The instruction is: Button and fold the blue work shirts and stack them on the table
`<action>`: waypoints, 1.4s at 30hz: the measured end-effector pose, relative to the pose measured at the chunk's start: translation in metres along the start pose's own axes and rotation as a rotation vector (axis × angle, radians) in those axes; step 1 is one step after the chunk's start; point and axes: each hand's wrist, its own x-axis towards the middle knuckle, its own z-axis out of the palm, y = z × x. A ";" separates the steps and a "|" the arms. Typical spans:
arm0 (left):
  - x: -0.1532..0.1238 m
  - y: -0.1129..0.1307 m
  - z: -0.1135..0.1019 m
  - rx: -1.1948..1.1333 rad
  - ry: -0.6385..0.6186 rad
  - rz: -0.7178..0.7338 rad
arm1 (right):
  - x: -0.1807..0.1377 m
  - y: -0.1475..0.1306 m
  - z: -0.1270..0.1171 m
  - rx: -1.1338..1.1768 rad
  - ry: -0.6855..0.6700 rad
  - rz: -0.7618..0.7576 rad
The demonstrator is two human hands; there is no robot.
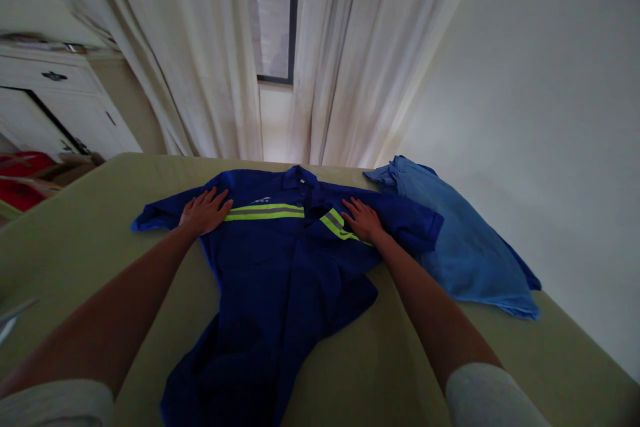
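Pale wall point(540, 80) on the right, cream curtains point(200, 47) hanging at the far side with a strip of window point(273, 13) showing between them. An olive-green flat surface point(80, 247) fills the lower view, cloth-covered; cannot tell whether it is a bed or a table. A dark blue work shirt point(280, 280) lies spread on it, front side up, collar toward the curtains, hem running down toward the person and rumpled at the lower edge. Short sleeves reach out to either side. A light blue shirt point(465, 253) lies loosely to the right, its near edge tucked just under or against the dark shirt's right sleeve; which one, cannot tell. A white cabinet point(60, 100) stands at far left, with something red point(20, 180) low beside it, too cut off to identify. Both bare forearms extend from grey sleeves. Left hand point(204, 211) lies flat, palm down, fingers spread, on the shirt's left chest near the shoulder, gripping nothing. Right hand point(363, 219) is likewise flat and relaxed, fingers extended, resting on the right chest. A yellow-and-grey reflective stripe point(265, 211) runs across the chest between the two hands; its right section sits skewed under the right fingers where the front panel is folded. The collar point(300, 178) lies flat, midway between the hands and just beyond them.
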 end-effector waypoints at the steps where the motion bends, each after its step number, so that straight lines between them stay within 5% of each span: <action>1: 0.005 0.001 0.000 -0.008 0.026 0.003 | 0.008 0.001 0.000 0.006 0.008 -0.001; 5: 0.015 0.008 -0.004 -0.043 0.159 -0.017 | 0.033 0.006 0.002 0.045 0.110 -0.016; 10: 0.008 0.016 -0.014 0.011 0.287 -0.012 | 0.040 0.006 0.001 0.034 0.431 0.027; 16: -0.007 0.025 -0.022 0.051 0.347 -0.048 | -0.003 -0.014 -0.015 0.244 0.749 -0.074; 18: -0.009 0.026 -0.023 0.006 0.243 -0.099 | -0.040 -0.022 -0.019 0.335 0.689 -0.191; 20: -0.010 0.025 -0.024 -0.032 0.161 -0.117 | -0.087 -0.028 -0.022 0.310 0.476 -0.390; 24: -0.012 0.026 -0.024 0.000 0.160 -0.005 | -0.170 -0.038 -0.017 0.086 0.136 -0.557; 27: -0.016 0.036 -0.024 -0.009 0.097 0.134 | -0.196 -0.045 -0.007 0.013 0.150 -0.451; 33: -0.042 0.063 -0.007 -0.039 0.020 0.325 | -0.183 -0.056 0.003 -0.111 0.156 -0.357; 37: -0.042 0.056 0.005 -0.002 -0.071 0.304 | -0.205 -0.043 -0.022 0.090 0.153 -0.371; 42: -0.024 0.046 0.006 -0.021 -0.076 0.248 | -0.296 -0.009 -0.071 0.469 0.268 -0.244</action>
